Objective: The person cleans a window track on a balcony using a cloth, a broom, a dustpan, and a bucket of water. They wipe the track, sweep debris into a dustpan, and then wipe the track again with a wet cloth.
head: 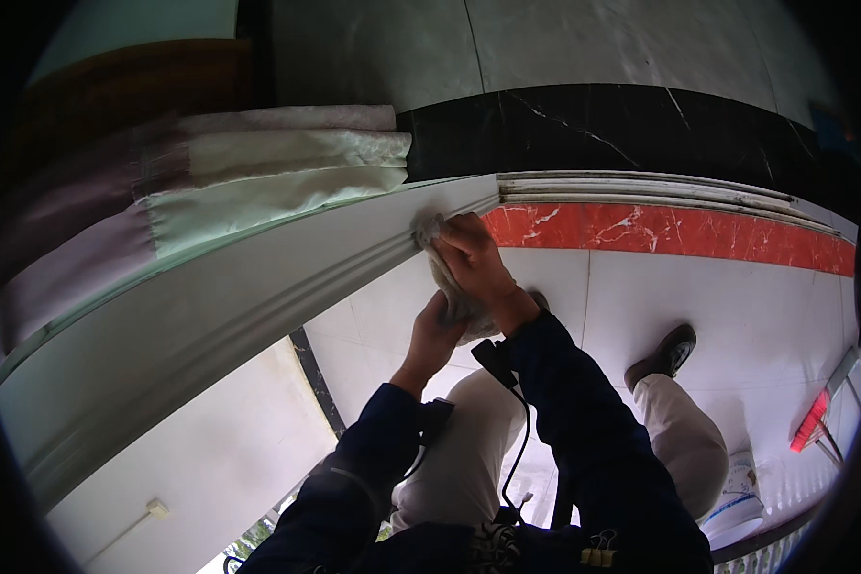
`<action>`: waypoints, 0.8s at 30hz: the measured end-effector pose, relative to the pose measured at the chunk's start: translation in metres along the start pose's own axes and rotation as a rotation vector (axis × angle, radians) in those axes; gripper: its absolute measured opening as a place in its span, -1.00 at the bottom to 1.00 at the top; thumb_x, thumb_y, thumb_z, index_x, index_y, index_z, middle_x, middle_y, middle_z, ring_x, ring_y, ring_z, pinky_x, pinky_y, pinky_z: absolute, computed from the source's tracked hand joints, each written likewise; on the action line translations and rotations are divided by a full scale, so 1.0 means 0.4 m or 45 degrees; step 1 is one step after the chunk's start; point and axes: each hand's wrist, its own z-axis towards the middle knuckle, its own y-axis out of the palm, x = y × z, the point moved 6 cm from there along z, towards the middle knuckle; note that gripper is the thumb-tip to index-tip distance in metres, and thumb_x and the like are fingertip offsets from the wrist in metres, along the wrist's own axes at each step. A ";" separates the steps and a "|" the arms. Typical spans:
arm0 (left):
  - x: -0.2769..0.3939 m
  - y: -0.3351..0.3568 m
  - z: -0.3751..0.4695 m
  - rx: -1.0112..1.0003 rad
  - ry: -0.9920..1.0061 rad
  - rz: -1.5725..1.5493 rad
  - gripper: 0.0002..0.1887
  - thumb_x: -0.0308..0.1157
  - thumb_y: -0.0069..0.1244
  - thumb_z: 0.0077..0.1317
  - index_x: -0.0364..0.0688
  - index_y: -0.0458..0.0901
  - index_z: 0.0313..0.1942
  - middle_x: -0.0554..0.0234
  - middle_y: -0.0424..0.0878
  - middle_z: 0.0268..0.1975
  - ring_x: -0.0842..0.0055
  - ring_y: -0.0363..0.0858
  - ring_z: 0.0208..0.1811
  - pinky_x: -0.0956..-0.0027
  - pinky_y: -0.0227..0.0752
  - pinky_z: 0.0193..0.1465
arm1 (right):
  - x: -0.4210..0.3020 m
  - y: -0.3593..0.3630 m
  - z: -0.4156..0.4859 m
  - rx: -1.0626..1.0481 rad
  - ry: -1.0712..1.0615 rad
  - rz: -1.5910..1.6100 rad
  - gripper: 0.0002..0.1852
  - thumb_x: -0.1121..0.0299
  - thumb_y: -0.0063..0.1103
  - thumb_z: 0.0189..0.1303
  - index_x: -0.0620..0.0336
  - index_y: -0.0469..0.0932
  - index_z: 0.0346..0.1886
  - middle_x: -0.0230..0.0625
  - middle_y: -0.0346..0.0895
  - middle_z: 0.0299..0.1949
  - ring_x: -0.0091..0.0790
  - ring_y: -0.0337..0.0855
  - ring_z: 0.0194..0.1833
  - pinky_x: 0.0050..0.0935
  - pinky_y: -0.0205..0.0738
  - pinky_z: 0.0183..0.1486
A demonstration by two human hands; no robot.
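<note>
Near the middle of the view, my right hand (473,255) grips a greyish cloth (466,305) and presses its upper end against the edge of a white window or door frame (373,233). Below and to the left, my left hand (434,333) holds the lower, bunched part of the same cloth. The frame has long grooves and runs from the centre down to the lower left. Part of the cloth lies hidden behind my fingers.
A pale curtain (280,194) hangs at upper left. A sliding track (646,188) runs beside a red marbled strip (638,229). At right are a red-bristled broom (809,423) and a white bucket (737,502). My shoe (664,351) rests on the tiled floor.
</note>
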 end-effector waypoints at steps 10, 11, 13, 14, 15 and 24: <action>-0.246 0.023 0.273 -0.469 -0.051 0.209 -0.45 -0.55 0.02 0.10 -0.35 0.27 0.13 0.20 0.48 -0.03 0.58 0.38 0.01 0.45 0.24 0.12 | 0.419 -0.038 -0.118 -0.010 0.191 0.084 -0.88 0.50 0.11 0.08 0.30 0.52 -0.30 -0.16 0.45 -0.35 -0.16 0.46 -0.29 -0.36 0.37 -0.27; -0.270 0.040 0.295 -0.473 -0.051 0.156 -0.45 -0.54 0.03 0.10 -0.35 0.27 0.14 0.19 0.48 -0.02 0.57 0.39 0.01 0.45 0.24 0.12 | 0.459 -0.037 -0.129 -0.036 0.266 0.114 -0.87 0.48 0.10 0.08 0.30 0.53 -0.30 -0.14 0.45 -0.36 -0.12 0.46 -0.29 -0.33 0.37 -0.26; -0.316 0.080 0.342 -0.470 0.001 0.085 -0.45 -0.53 0.04 0.11 -0.35 0.27 0.14 0.18 0.47 -0.01 0.56 0.40 0.02 0.45 0.25 0.12 | 0.527 -0.046 -0.152 -0.085 0.341 0.122 -0.86 0.46 0.10 0.10 0.30 0.53 -0.28 -0.14 0.46 -0.34 -0.11 0.47 -0.29 -0.33 0.38 -0.27; -0.333 0.098 0.366 -0.465 0.045 0.072 -0.44 -0.56 0.03 0.09 -0.35 0.26 0.15 0.19 0.47 0.00 0.55 0.40 0.03 0.44 0.25 0.13 | 0.564 -0.052 -0.157 -0.090 0.417 0.105 -0.85 0.46 0.10 0.11 0.30 0.53 -0.27 -0.14 0.46 -0.33 -0.11 0.47 -0.29 -0.33 0.38 -0.28; -0.349 0.116 0.388 -0.462 0.082 0.077 -0.42 -0.59 0.02 0.08 -0.34 0.25 0.15 0.20 0.46 0.01 0.54 0.40 0.04 0.44 0.25 0.13 | 0.580 -0.057 -0.155 -0.075 0.334 0.107 -0.84 0.44 0.10 0.11 0.29 0.53 -0.26 -0.13 0.47 -0.34 -0.09 0.48 -0.29 -0.31 0.39 -0.28; -0.414 0.165 0.456 -0.369 0.026 -0.290 -0.39 -0.61 0.01 0.00 -0.35 0.28 0.15 0.17 0.48 0.00 0.52 0.43 0.00 0.43 0.29 0.10 | 0.671 -0.075 -0.179 -0.166 0.249 -0.580 -0.87 0.40 0.00 0.09 0.22 0.53 -0.39 -0.03 0.52 -0.43 0.03 0.53 -0.31 -0.17 0.42 -0.26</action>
